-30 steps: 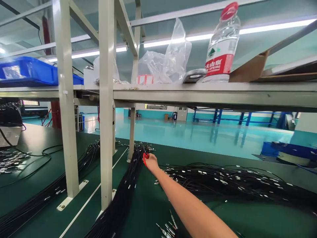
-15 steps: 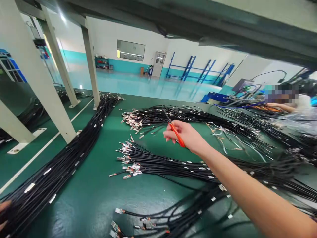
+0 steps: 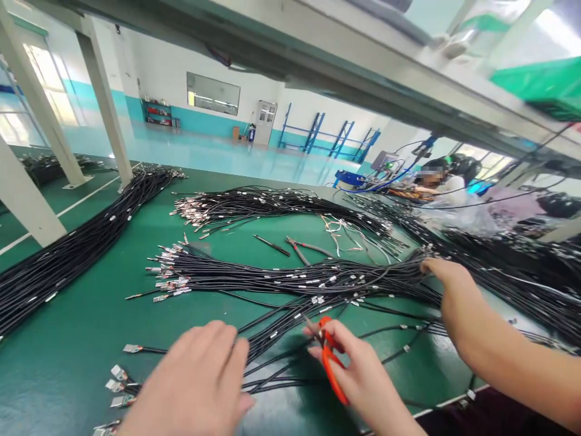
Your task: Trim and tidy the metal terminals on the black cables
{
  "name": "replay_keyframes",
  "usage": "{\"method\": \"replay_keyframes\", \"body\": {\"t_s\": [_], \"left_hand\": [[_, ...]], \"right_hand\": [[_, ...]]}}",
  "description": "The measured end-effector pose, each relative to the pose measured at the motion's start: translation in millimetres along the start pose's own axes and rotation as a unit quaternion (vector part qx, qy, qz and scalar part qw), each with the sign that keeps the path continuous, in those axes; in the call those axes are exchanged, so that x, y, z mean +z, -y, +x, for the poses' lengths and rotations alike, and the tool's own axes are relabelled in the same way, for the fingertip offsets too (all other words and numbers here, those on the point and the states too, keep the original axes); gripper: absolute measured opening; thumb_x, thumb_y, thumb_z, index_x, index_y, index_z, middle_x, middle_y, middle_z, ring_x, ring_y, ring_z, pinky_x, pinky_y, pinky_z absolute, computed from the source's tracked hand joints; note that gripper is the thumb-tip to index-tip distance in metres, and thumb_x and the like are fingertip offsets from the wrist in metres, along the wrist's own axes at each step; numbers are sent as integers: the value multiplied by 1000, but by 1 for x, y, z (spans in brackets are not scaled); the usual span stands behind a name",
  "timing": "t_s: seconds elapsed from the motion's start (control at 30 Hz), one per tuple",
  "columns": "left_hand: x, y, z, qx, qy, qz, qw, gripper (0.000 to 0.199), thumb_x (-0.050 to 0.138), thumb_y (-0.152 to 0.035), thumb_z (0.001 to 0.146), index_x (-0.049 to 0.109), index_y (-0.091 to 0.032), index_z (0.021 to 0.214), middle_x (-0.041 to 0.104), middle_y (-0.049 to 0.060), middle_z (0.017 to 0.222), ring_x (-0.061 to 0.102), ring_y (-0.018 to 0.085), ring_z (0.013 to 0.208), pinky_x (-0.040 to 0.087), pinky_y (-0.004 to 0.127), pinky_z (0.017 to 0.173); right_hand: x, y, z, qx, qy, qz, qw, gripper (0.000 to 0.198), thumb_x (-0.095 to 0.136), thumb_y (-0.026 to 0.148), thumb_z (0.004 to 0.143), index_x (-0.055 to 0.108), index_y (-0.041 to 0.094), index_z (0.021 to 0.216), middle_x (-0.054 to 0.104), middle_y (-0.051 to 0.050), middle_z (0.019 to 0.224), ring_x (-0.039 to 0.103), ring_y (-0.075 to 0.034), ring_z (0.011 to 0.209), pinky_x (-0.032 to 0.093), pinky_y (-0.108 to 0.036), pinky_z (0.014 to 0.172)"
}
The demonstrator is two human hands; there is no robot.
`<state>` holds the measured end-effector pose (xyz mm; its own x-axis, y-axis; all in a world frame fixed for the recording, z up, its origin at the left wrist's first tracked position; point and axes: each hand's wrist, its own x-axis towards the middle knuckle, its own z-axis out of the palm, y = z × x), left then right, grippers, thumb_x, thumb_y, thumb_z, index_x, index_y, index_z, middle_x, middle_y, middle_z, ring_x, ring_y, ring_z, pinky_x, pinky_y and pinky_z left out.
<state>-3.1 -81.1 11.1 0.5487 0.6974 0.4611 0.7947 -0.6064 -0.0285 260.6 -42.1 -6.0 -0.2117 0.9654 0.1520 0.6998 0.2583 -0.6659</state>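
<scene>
My right hand (image 3: 349,363) holds red-handled scissors (image 3: 333,369), the blades pointing up and left over a loose bundle of black cables (image 3: 290,318). My left hand (image 3: 195,375), slightly blurred, is above the left end of that bundle with its thumb apart from bent fingers; I cannot tell whether it touches the cables. Beside it, metal-tipped connectors (image 3: 118,386) lie on the green tabletop (image 3: 68,327). Behind the scissors runs a thick cable bundle (image 3: 254,275) with white labels. Another person's hand (image 3: 433,266) rests at that bundle's right part.
Pliers (image 3: 302,248) and a thin black tool (image 3: 271,244) lie between two bundles. Other cable bundles (image 3: 91,227) stretch along the left and back (image 3: 272,203). Upright frame posts (image 3: 106,103) stand at left, a beam (image 3: 318,66) crosses above. Another person (image 3: 447,181) sits back right.
The scissors have moved from above the back bundles to the front cables. My left hand has left the left bundle. The view has shifted right, and another person's arm has come into view.
</scene>
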Motion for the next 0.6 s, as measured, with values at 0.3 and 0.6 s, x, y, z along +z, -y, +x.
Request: {"method": "replay_keyframes", "body": {"t_s": [0.3, 0.6], "left_hand": [[54, -11, 17, -183, 175, -88, 963, 42, 28, 0, 79, 61, -19, 96, 58, 6, 83, 56, 17, 78, 46, 28, 67], [73, -5, -20, -47, 41, 73, 995, 28, 44, -11, 80, 56, -18, 105, 60, 6, 87, 53, 19, 76, 39, 29, 63]], "right_hand": [[9, 12, -4, -55, -13, -3, 998, 7, 49, 20, 77, 44, 23, 72, 60, -2, 72, 57, -17, 67, 45, -24, 60], [58, 67, 94, -128, 117, -208, 963, 15, 50, 5, 70, 51, 16, 79, 62, -8, 82, 57, -20, 74, 40, -26, 63]]}}
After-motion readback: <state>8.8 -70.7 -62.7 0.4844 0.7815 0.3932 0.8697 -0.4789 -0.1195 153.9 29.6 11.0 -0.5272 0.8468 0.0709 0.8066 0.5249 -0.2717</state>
